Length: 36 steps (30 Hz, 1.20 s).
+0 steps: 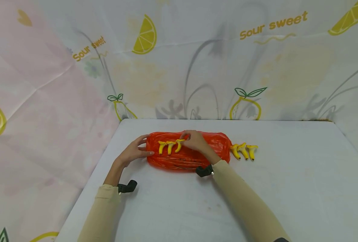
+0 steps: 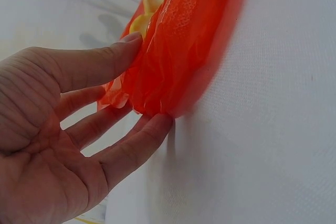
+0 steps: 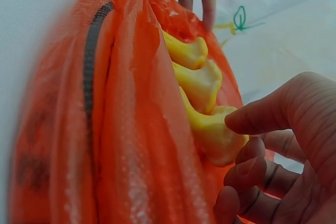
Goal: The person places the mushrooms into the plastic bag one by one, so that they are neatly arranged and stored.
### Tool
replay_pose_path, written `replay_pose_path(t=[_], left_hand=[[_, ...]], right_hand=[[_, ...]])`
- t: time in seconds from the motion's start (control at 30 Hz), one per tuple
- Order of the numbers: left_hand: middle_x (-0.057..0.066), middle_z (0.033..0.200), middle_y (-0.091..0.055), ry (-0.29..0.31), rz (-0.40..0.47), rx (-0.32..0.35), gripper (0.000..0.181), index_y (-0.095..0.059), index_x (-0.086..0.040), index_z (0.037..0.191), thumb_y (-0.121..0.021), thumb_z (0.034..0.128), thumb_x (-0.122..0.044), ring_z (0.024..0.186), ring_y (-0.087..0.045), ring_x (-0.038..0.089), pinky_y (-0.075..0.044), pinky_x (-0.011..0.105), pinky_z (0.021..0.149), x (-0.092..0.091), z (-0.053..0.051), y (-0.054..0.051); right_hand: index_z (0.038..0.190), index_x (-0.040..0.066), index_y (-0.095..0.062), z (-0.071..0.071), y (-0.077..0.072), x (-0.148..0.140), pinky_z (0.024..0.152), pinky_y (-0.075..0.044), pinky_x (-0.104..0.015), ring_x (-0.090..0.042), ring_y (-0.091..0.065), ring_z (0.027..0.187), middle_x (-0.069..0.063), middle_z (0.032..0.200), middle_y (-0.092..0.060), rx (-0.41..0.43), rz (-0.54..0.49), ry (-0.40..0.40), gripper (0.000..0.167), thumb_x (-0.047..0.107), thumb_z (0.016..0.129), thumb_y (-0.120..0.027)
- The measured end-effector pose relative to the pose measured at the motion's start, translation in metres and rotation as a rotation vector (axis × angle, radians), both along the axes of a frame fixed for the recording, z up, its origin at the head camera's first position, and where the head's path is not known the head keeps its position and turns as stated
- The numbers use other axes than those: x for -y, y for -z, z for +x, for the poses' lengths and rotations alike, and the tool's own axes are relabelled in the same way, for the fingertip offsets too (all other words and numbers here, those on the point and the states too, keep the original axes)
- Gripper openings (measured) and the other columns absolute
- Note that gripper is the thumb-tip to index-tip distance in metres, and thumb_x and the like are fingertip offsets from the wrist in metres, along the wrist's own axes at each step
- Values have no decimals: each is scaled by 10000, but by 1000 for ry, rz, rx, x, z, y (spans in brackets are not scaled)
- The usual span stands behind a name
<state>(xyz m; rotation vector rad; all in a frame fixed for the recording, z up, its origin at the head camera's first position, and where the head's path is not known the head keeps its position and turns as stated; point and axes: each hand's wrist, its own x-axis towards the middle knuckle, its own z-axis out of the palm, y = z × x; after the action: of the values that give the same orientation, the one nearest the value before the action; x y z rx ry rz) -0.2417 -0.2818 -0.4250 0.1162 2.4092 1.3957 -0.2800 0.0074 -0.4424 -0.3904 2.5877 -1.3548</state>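
Between thumb and fingers, my right hand (image 1: pixel 196 141) pinches a yellow mushroom-shaped piece (image 3: pixel 215 132), flared at one end with a curved stem. This piece lies on a red plastic bag (image 1: pixel 219 144). To its left on the bag are two similar yellow pieces, one in the middle (image 1: pixel 170 148) and one leftmost (image 1: pixel 162 147). My left hand (image 1: pixel 133 153) spans the bag's left end. In the left wrist view its thumb (image 2: pixel 118 59) touches the red plastic, and its fingertips rest against the end with fingers spread and loosely bent. The bag's contents are hidden.
Three more yellow mushroom-shaped pieces (image 1: pixel 243 151) sit in a row just past the bag's right end. The bag lies lengthwise on a white table (image 1: pixel 179 201). Behind the table hangs a cloth backdrop (image 1: pixel 179 67) printed with lemons.
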Motion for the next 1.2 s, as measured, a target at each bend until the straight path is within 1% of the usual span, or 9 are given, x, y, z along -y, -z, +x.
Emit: replay_pose_path(t=[0.3, 0.57, 0.8, 0.83, 0.97, 1.07, 1.2], left_hand=[[207, 1559, -259, 3, 2, 6, 805, -302, -182, 1538, -759, 876, -188, 1332, -388, 468, -494, 507, 958, 0, 0, -2], [208, 1559, -259, 7, 0, 10, 807, -300, -180, 1540, -758, 876, -184, 1331, -388, 468, -496, 507, 955, 1, 0, -2], [208, 1559, -264, 12, -2, 3, 809, -296, -173, 1542, -757, 876, -181, 1330, -389, 468, -497, 508, 953, 1, 0, -2], [208, 1559, -264, 12, -2, 2, 809, -296, -172, 1542, -756, 876, -180, 1330, -390, 468, -499, 506, 951, 1, 0, -1], [210, 1560, -261, 10, -1, 4, 811, -295, -173, 1543, -756, 875, -176, 1333, -385, 469, -500, 503, 949, 1, 0, -1], [210, 1559, -262, 7, -2, 4, 813, -296, -174, 1543, -757, 874, -178, 1334, -383, 468, -497, 505, 953, 1, 0, -1], [212, 1559, -264, 12, 1, -3, 814, -293, -169, 1544, -756, 874, -177, 1336, -380, 472, -497, 506, 951, 1, 0, -1]], right_hand=[[1054, 127, -713, 0, -2, -3, 542, -420, -253, -189, -498, 615, -34, 706, -521, -15, 54, -9, 207, 218, 868, -703], [1057, 126, -725, 1, -4, -5, 537, -413, -251, -181, -497, 614, -37, 724, -539, -22, 85, -15, 217, 232, 867, -714], [1057, 144, -723, 3, -11, -10, 572, -421, -261, -191, -509, 660, -36, 769, -556, -24, 116, -9, 218, 253, 869, -730], [1059, 143, -723, 3, -13, -11, 573, -422, -261, -191, -511, 660, -38, 764, -560, -29, 121, -13, 225, 261, 868, -733], [1067, 129, -722, 5, -18, -19, 604, -456, -278, -198, -541, 708, -29, 842, -619, -43, 124, -44, 254, 282, 865, -741], [1078, 125, -717, 6, -21, -26, 610, -468, -294, -204, -552, 720, -37, 862, -631, -35, 130, -71, 259, 280, 872, -735], [1104, 107, -706, 9, -27, -36, 596, -455, -301, -203, -539, 689, -50, 799, -608, -25, 141, -104, 287, 280, 877, -737]])
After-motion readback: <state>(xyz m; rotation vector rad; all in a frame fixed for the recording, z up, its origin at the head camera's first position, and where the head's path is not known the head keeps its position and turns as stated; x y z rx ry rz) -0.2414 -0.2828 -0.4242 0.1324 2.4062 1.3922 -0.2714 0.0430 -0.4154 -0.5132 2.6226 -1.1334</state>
